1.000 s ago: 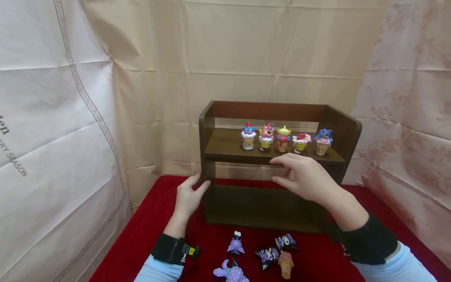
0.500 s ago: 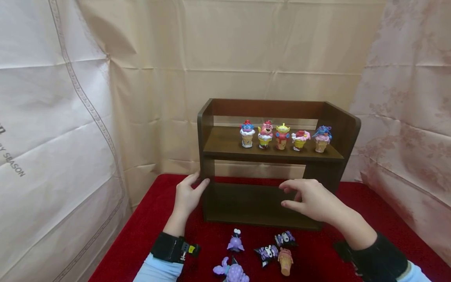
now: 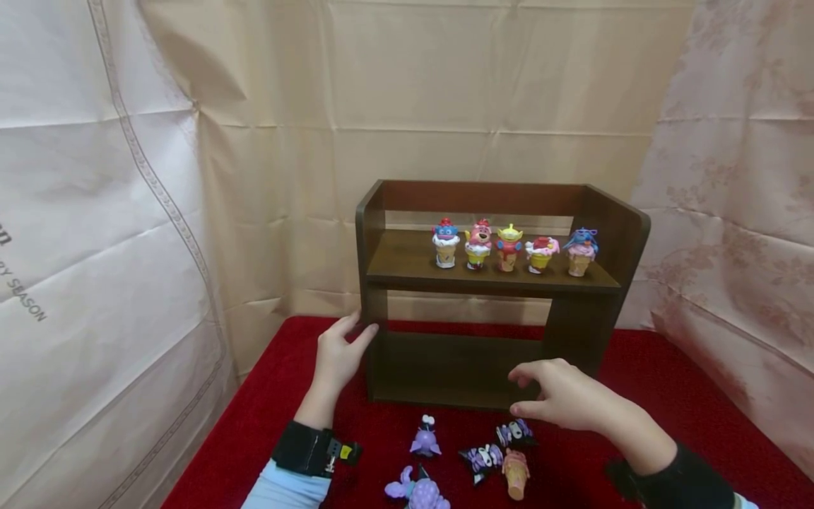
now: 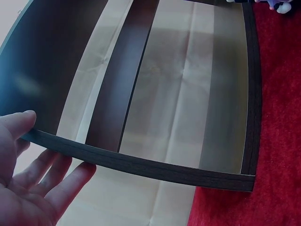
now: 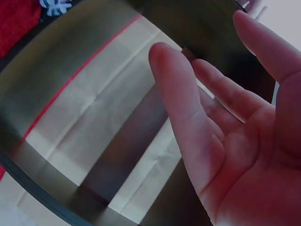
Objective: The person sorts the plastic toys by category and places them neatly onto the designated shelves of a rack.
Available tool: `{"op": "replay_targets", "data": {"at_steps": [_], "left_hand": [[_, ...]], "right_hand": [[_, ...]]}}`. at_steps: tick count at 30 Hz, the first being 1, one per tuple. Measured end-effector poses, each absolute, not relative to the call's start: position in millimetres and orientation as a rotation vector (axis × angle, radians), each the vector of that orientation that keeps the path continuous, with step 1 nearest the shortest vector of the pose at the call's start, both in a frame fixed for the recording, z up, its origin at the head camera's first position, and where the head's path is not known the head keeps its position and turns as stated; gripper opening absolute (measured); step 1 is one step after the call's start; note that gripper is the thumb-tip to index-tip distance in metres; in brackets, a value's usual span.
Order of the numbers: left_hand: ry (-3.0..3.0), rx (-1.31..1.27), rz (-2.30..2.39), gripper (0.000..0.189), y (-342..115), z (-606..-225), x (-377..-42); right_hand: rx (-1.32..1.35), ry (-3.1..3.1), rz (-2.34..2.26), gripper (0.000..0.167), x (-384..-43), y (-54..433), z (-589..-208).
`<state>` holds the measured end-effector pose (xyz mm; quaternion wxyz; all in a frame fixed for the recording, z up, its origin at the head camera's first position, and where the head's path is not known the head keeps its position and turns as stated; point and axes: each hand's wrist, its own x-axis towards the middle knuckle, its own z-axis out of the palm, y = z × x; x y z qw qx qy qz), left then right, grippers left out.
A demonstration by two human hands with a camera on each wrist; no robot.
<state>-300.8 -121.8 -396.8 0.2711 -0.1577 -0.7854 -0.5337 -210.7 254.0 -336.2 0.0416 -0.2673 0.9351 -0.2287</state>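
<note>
"While the left hand (image 3: 339,357) pinches the shelf (image 3: 403,261) by its nine o'clock edge, what's aboard?"

"Five cone figurines (image 3: 509,253) up top! Right hand (image 3: 569,397) hovers at five, thumb and fingers apart, near toys (image 3: 485,458) at six; red cloth (image 3: 680,375) stretches past at four."

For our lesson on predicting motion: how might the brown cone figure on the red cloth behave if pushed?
The cone figure seems to lie on its side and tapers, so it may roll in a curve. The red cloth looks plush, probably slowing it.
</note>
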Motion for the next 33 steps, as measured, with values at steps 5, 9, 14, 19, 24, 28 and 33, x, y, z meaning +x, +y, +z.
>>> {"op": "replay_targets", "data": {"at_steps": [5,9,14,19,24,28,33], "left_hand": [[-2.127,-0.412,-1.451,0.042,-121.4,-396.8,-300.4],[-2.127,-0.413,-1.454,0.043,-121.4,-396.7,-299.8],[-2.130,-0.412,-1.463,0.044,-121.3,-396.2,-299.1],[-2.134,-0.411,-1.465,0.044,-121.2,-395.7,-298.3],[-2.132,-0.409,-1.456,0.043,-121.1,-395.7,-298.6],[-2.130,-0.413,-1.452,0.042,-120.8,-396.2,-299.2],[-2.127,-0.412,-1.454,0.042,-120.9,-396.5,-299.8]], "right_hand": [[-0.756,2.765,-0.722,0.045,-208.2,254.4,-349.1],[-0.723,2.678,-0.768,0.045,-205.6,255.1,-358.1],[-0.675,2.609,-0.807,0.044,-203.5,255.1,-367.0],[-0.621,2.578,-0.808,0.043,-202.9,254.7,-375.3],[-0.586,2.556,-0.798,0.041,-203.0,252.1,-382.9],[-0.556,2.542,-0.792,0.039,-203.1,250.3,-387.3],[-0.523,2.533,-0.770,0.040,-204.4,249.5,-392.9]]}}
